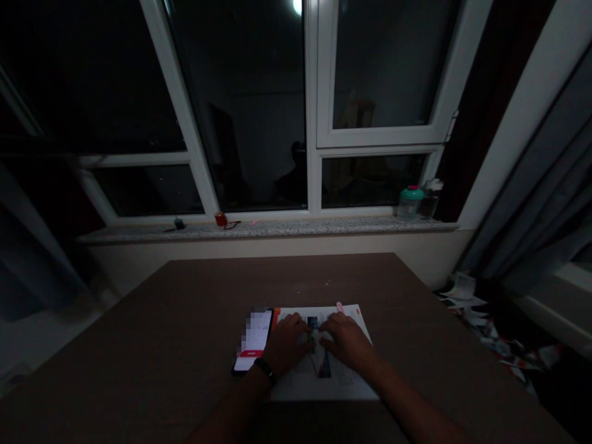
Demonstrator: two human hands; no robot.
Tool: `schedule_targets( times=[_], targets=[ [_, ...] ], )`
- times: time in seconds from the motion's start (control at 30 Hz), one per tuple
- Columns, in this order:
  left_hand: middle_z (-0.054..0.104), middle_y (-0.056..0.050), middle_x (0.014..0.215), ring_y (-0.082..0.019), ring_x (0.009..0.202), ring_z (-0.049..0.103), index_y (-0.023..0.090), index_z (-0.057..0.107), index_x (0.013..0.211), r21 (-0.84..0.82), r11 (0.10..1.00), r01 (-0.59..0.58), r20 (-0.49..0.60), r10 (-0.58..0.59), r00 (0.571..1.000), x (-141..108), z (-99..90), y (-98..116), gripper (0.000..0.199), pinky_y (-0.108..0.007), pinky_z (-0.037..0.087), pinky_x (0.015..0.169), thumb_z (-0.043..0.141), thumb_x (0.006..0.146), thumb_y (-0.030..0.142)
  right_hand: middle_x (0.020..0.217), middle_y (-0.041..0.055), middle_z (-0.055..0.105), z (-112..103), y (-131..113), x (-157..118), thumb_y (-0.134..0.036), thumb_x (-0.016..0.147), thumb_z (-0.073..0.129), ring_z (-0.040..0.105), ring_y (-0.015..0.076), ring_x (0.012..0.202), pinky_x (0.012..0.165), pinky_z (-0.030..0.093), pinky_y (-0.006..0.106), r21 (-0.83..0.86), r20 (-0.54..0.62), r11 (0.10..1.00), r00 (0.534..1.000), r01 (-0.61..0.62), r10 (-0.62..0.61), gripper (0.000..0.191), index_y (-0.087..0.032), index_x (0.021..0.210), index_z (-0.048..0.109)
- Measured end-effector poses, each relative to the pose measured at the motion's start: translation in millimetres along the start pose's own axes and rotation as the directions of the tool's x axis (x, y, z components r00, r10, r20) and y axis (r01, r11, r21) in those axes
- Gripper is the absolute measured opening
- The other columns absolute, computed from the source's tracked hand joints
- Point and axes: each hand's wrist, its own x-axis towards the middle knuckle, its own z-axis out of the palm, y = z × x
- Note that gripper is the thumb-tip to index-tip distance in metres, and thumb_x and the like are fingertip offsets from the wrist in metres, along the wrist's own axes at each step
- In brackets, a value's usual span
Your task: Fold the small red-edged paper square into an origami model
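Note:
A printed booklet or sheet (pixel 300 385) lies on the brown table (pixel 194 320). My left hand (pixel 289 342), with a dark band at the wrist, rests over its left half, fingers bent inward. From the right, my right hand (pixel 346 340) reaches over the page with curled fingers. Between both hands is a small pale, translucent item (pixel 319 354), its shape hard to make out; the fingertips of both hands pinch at it. A lit phone (pixel 256 339) lies left of my left hand. Beyond my right hand, a pink object (pixel 340 306) shows at the page's top edge.
Behind the table runs a granite windowsill (pixel 287 229) with a red jar (pixel 221 219), a small dark bottle (pixel 179 223) and a teal-lidded container (pixel 410 202) beside a clear bottle (pixel 431 197). Papers (pixel 485 327) are heaped to the right of the table.

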Motion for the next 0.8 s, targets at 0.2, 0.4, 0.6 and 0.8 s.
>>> schedule_targets(
  times=[0.2,0.4,0.6,0.8],
  targets=[
    [0.057,-0.004,0.107,-0.023,0.099,0.051,0.021,0.059,0.102,0.042,0.999,-0.021,0.007,0.02,1.0,6.7,5.0,6.0,0.017,-0.036,0.041,0.085,0.067,0.087,0.018,0.103,0.0061,0.059,2.7,-2.0,4.2,-0.018,0.089,0.059,0.054,0.0242,0.103,0.112,0.023,0.048,-0.031,-0.011,0.998,0.999,0.048,-0.048,0.029,-0.026,0.116,0.066],
    [0.058,-0.004,0.106,-0.022,0.099,0.051,0.019,0.058,0.101,0.081,0.996,-0.033,0.092,0.026,0.995,9.0,2.5,16.6,0.013,-0.035,0.041,0.085,0.056,0.091,0.01,0.105,0.0067,0.058,3.5,-10.1,4.1,-0.011,0.091,0.053,0.051,0.0234,0.103,0.102,0.034,0.041,-0.08,0.045,0.993,0.995,0.088,-0.084,0.03,-0.023,0.115,0.065],
    [0.058,-0.004,0.109,-0.021,0.101,0.052,0.021,0.06,0.107,0.022,1.0,-0.007,0.138,0.004,0.99,6.3,-3.3,14.8,0.019,-0.032,0.041,0.086,0.058,0.09,0.013,0.104,0.0059,0.057,4.0,-9.1,4.7,-0.011,0.092,0.052,0.052,0.0217,0.102,0.101,0.033,0.04,-0.099,0.057,0.992,0.996,0.073,-0.067,0.029,-0.023,0.115,0.064],
    [0.057,-0.004,0.109,-0.022,0.102,0.052,0.023,0.058,0.115,0.008,1.0,-0.028,0.147,0.027,0.989,3.3,-3.3,9.6,0.026,-0.032,0.041,0.085,0.06,0.09,0.016,0.105,0.0071,0.058,0.8,-11.1,2.8,-0.011,0.093,0.05,0.052,0.0229,0.101,0.095,0.037,0.039,-0.095,0.052,0.991,0.994,0.098,-0.093,0.03,-0.023,0.117,0.063]
  ],
)
